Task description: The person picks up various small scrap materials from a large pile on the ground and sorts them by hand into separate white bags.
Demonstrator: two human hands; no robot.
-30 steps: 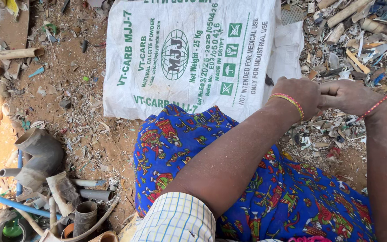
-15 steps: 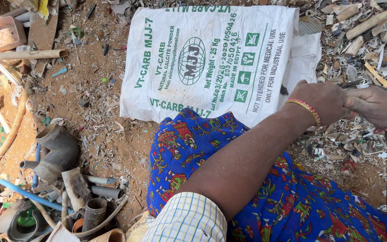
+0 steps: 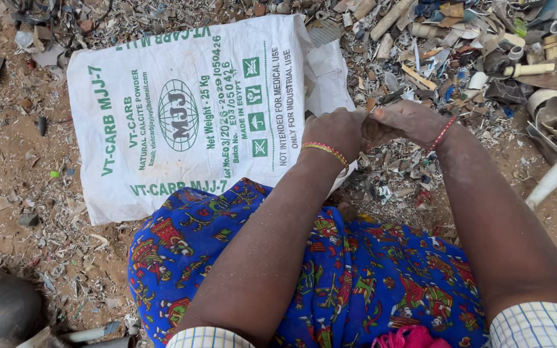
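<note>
My left hand (image 3: 335, 132) and my right hand (image 3: 404, 119) meet in front of me, fingers closed together around something small that I cannot make out. They hover at the right edge of a white woven sack (image 3: 182, 116) with green print, lying flat on the dirt. A beaded bangle circles my left wrist, a red thread my right. My lap, under a blue patterned cloth (image 3: 330, 277), fills the lower frame.
Cut plastic pipe pieces and scrap (image 3: 485, 45) are heaped at the upper right, with a long pale pipe (image 3: 552, 177) at the right edge. Grey pipe fittings (image 3: 8, 309) lie at the lower left. Small chips litter the brown soil (image 3: 27, 187).
The view has shifted left, so the pipe fittings slid to the bottom left corner. My hands, apart a second ago, have come together by the sack's edge.
</note>
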